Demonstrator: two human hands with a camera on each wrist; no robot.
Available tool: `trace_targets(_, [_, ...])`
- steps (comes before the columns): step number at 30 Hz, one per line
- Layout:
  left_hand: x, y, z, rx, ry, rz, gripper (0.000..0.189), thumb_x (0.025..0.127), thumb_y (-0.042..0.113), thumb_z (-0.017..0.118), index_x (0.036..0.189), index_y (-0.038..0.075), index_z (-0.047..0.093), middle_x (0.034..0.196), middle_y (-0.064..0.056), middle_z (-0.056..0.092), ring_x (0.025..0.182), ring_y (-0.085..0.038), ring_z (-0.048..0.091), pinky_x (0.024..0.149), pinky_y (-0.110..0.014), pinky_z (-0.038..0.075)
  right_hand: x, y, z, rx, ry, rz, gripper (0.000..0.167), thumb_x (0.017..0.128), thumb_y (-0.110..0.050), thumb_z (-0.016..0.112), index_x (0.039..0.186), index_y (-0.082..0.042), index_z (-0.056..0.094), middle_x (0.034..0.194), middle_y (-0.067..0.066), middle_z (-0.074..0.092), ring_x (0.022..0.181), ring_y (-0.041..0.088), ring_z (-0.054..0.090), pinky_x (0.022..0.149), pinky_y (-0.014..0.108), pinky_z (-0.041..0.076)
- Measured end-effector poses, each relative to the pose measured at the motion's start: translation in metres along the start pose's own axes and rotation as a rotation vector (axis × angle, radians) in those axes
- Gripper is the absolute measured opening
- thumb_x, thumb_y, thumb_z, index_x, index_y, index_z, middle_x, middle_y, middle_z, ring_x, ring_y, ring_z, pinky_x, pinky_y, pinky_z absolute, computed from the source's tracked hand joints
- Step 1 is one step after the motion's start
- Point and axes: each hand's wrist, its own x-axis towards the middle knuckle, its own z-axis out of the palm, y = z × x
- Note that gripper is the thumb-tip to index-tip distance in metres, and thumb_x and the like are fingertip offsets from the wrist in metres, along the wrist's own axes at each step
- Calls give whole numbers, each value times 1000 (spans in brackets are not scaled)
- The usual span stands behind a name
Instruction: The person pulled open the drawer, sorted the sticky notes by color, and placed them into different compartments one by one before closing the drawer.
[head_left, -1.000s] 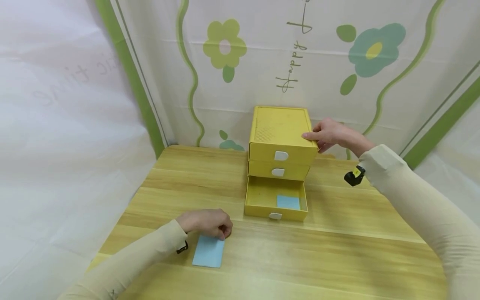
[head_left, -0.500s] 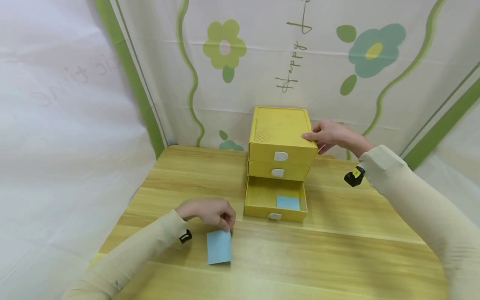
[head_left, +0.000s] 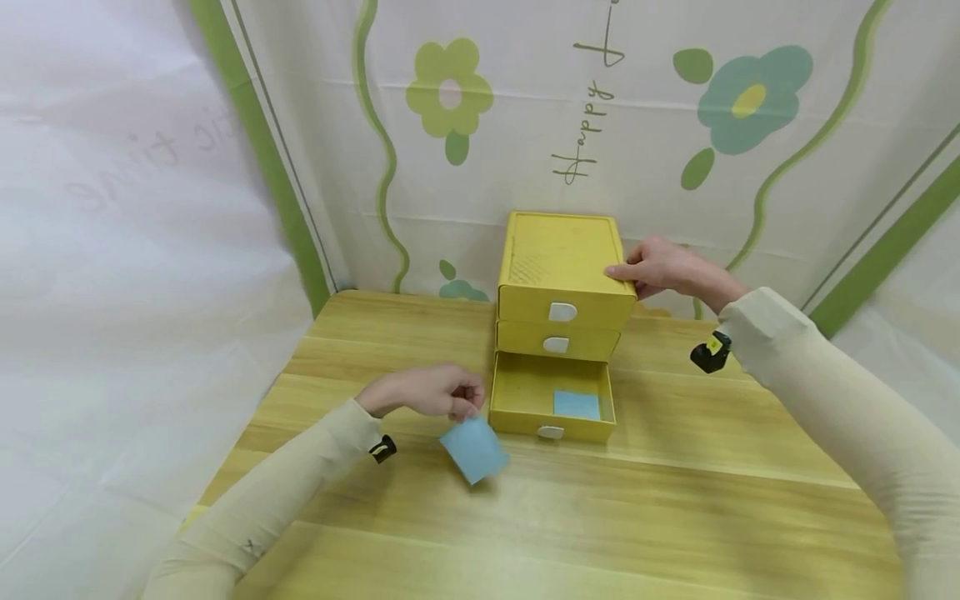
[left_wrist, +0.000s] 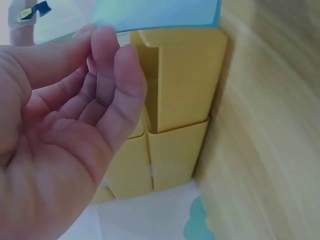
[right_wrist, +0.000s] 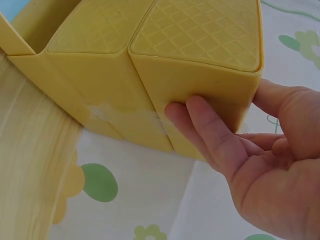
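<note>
My left hand [head_left: 435, 390] pinches a light blue square of paper [head_left: 476, 450] by one corner between thumb and fingertips. The paper hangs tilted in front of the lowest drawer [head_left: 517, 424] of a yellow drawer unit [head_left: 567, 246]. That drawer is pulled out, and another blue paper [head_left: 577, 406] lies inside it, toward the right. With its thumb on the top and its fingers against the side, my right hand [head_left: 667, 267] grips the unit's right edge. In the right wrist view, the fingers [right_wrist: 215, 131] touch the yellow side wall.
Two upper drawers with white tabs [head_left: 562, 312] are closed. The unit stands at the back of a wooden table [head_left: 675, 500]. Close behind hangs a white curtain [head_left: 517, 150] with flowers and lettering.
My left hand has lifted the blue paper off the table and carried it forward and right, toward the pulled-out drawer; the paper has turned. The right hand stays on the unit.
</note>
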Motion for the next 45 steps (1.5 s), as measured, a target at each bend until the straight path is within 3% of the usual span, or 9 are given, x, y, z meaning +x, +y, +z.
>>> trace_targets(7, [11,2,-11,-82,124,0,8,98,12,59,91,9,59,83,-5,60,73,-17,59,66,-26,54,1,-1,-1,-24,-1,0,43,97,-43,59,82,-2,65,72,4,66,75,19,70,78,35,60])
trace_targets(10, [18,0,-15,-125,196,0,7,97,12,60,92,8,60,84,-9,63,73,-16,61,67,-28,56,1,-1,-1,-38,3,4,44,97,-43,59,84,-2,66,72,4,66,76,18,70,79,35,60])
trace_targets(12, [23,-2,-18,-164,241,4,6,97,12,60,93,7,61,85,-13,65,74,-22,64,68,-30,57,1,-1,-1,-44,5,8,44,97,-43,59,86,-1,67,73,4,66,77,16,70,80,35,60])
trace_targets(19, [37,-5,-21,-234,372,-27,8,97,13,62,94,5,64,84,-14,69,74,-21,69,71,-32,60,4,-3,0,-34,3,13,45,97,-43,59,93,1,69,77,4,68,78,15,70,80,34,59])
trace_targets(26, [46,-8,-21,-249,427,-72,7,95,9,63,93,3,63,84,-18,69,82,-42,68,67,-31,60,5,-5,1,-28,4,15,44,97,-42,60,94,1,70,78,4,68,77,14,70,78,32,59])
trace_targets(33, [58,-9,-13,-141,458,-67,7,93,12,66,91,5,65,86,-16,70,74,-28,67,62,-25,54,4,-5,-1,-39,8,22,44,97,-41,59,91,1,69,77,4,69,76,15,70,78,33,60])
trace_targets(38, [65,-9,-2,-33,457,-90,6,93,15,67,90,10,65,83,-5,68,72,-13,61,63,-23,49,3,-5,0,-23,12,24,43,97,-41,59,93,1,69,77,4,69,76,15,70,79,33,60])
trace_targets(42, [70,-8,6,63,464,-100,6,92,14,67,89,11,64,82,0,67,72,-10,59,64,-21,50,2,-4,0,-14,14,22,43,98,-39,59,95,2,70,77,4,69,76,15,70,80,35,60])
trace_targets(45, [72,-8,11,112,470,-72,6,91,12,67,87,10,63,81,0,67,71,-9,59,63,-21,50,1,-3,0,-13,19,22,42,98,-38,58,93,2,70,76,4,68,75,15,70,79,34,60])
